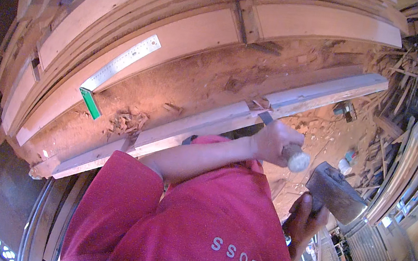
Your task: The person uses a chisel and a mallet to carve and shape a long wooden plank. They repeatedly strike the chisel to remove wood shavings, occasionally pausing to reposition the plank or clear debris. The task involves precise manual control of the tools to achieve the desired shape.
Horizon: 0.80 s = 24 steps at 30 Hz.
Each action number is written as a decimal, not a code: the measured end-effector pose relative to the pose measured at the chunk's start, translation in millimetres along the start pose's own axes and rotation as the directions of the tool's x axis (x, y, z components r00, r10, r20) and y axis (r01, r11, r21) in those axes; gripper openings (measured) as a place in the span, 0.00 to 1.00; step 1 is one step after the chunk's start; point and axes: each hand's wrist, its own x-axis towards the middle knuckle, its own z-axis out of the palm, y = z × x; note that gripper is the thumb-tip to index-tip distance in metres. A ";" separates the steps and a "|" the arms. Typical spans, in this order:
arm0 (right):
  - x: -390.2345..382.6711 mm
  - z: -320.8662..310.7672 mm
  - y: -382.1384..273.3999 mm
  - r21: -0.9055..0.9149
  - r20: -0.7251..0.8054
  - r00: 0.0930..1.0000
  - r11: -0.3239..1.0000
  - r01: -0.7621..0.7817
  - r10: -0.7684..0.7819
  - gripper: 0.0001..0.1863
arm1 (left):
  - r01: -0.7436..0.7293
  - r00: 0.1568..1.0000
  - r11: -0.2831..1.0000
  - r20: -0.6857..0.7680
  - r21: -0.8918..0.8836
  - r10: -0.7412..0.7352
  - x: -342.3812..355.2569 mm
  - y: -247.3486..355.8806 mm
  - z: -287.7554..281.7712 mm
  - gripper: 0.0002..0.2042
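Note:
My left hand is wrapped round a chisel, its pale round handle end toward me. The chisel's flat blade meets a notch in a long wooden beam, where thin wood shavings curl up. My right hand grips a wooden mallet at the right. The mallet's dark block head is raised beside the chisel's handle end, apart from it. Most of the mallet's handle is hidden by my fingers. Other notches show along the beam.
Beyond the beam, a try square with a green stock lies across another notched board. Wood chips litter the brown work surface. Stacked boards run along the far side. Scrap wood is piled at the right.

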 end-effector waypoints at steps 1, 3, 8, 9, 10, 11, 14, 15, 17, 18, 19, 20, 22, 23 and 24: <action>1.2 -0.5 -4.9 0.014 -0.002 1.000 1.000 -0.008 0.008 0.11 | 0.006 1.000 1.000 -0.005 -0.009 -0.006 -0.4 -1.4 -1.9 0.16; 2.6 -0.7 -18.6 0.043 -0.007 1.000 0.999 -0.023 0.023 0.13 | 0.017 1.000 1.000 -0.014 -0.027 -0.017 -2.5 -3.0 -5.5 0.17; -0.1 -0.9 -44.4 0.092 -0.103 0.994 0.994 0.057 -0.047 0.16 | 0.053 0.999 0.997 0.001 -0.063 -0.053 3.4 4.7 -10.2 0.15; -0.7 -1.4 -46.7 0.093 -0.097 0.993 0.993 0.074 -0.065 0.16 | 0.052 0.999 0.997 0.001 -0.058 -0.052 4.4 5.9 -10.8 0.15; 0.2 -10.3 -30.2 0.091 0.013 0.991 0.987 0.133 -0.135 0.16 | 0.052 0.999 0.996 -0.010 -0.071 -0.052 4.7 6.7 -10.1 0.15; 0.2 -13.0 -18.9 0.005 0.043 0.979 0.980 0.198 -0.199 0.17 | 0.048 0.999 0.996 -0.009 -0.081 -0.049 4.6 6.1 -8.4 0.15; 2.1 -8.9 -10.4 -0.099 0.080 0.949 0.945 0.311 -0.304 0.19 | 0.045 0.999 0.996 -0.016 -0.079 -0.046 5.6 3.5 -3.8 0.14; 3.1 -5.6 -10.4 -0.109 0.076 0.941 0.935 0.336 -0.329 0.19 | 0.045 0.999 0.996 -0.020 -0.073 -0.047 6.0 2.3 -2.6 0.14; 4.2 -2.1 -10.1 -0.072 0.058 0.940 0.938 0.340 -0.336 0.20 | 0.035 0.999 0.995 -0.034 -0.094 -0.039 5.8 5.1 -1.1 0.13; 3.8 -1.7 -9.1 -0.056 0.055 0.944 0.943 0.329 -0.326 0.20 | 0.030 0.999 0.994 -0.040 -0.105 -0.034 5.8 6.8 -0.5 0.12; 4.4 -3.3 -7.4 -0.044 0.062 0.953 0.953 0.301 -0.298 0.20 | 0.023 0.999 0.994 -0.038 -0.106 -0.027 6.6 8.1 -0.3 0.12; 5.2 -6.2 -4.3 -0.052 0.080 0.954 0.955 0.293 -0.288 0.21 | 0.016 0.999 0.994 -0.035 -0.107 -0.019 7.1 9.4 0.1 0.12; 6.8 -14.2 4.5 -0.087 0.124 0.951 0.951 0.296 -0.284 0.22 | 0.017 0.999 0.994 -0.028 -0.109 -0.020 8.1 9.5 0.5 0.12; 6.7 -14.5 4.4 -0.077 0.124 0.957 0.959 0.273 -0.263 0.22 | 0.025 0.999 0.994 -0.024 -0.110 -0.028 8.9 9.0 0.6 0.12; 6.6 -14.2 3.7 -0.066 0.124 0.963 0.966 0.250 -0.240 0.23 | 0.033 0.999 0.993 -0.021 -0.111 -0.036 9.5 8.6 0.5 0.12</action>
